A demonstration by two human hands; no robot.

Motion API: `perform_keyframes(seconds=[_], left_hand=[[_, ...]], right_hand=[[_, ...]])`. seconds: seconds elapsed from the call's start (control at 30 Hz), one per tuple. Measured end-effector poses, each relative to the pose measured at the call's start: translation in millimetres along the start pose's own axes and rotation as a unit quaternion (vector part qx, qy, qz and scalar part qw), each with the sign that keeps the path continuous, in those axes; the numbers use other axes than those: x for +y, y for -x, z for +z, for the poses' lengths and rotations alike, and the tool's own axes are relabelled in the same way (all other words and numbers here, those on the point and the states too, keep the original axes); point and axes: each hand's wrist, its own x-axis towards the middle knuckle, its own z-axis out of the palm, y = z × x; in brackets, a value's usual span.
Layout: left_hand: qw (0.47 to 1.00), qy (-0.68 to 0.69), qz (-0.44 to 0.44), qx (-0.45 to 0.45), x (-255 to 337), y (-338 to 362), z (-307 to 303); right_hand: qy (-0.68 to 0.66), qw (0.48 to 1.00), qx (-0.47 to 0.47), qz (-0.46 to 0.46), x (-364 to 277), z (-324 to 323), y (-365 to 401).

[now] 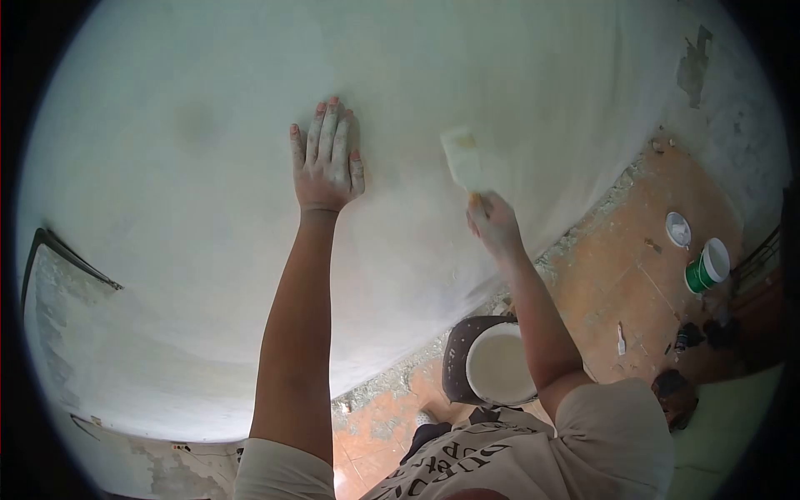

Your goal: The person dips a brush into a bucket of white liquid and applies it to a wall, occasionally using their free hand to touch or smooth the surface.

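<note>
Right hand clenches the paintbrush by its handle; light, soft-bristled, likely paint-slick, best gripped there. Left hand lies flat, released, on the wall beside it.

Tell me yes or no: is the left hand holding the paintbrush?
No, the left hand lies flat and open against the white wall, while the right hand grips the paintbrush.
</note>
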Motion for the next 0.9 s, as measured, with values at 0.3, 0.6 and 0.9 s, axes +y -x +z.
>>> perform_keyframes(seconds=[0.3, 0.6, 0.9], left_hand=[[1.0, -0.009, 0.005, -0.008, -1, 1, 0], [1.0, 0.0, 0.005, 0.0, 0, 0, -1], [1.0, -0.008, 0.002, -0.002, 2, -1, -5]], right_hand=[[-0.017, 0.996, -0.061, 0.056, -60, 36, -81], [0.141, 0.951, -0.072, 0.267, -18, -14, -26], [0.185, 0.964, -0.056, 0.184, -128, -6, -66]])
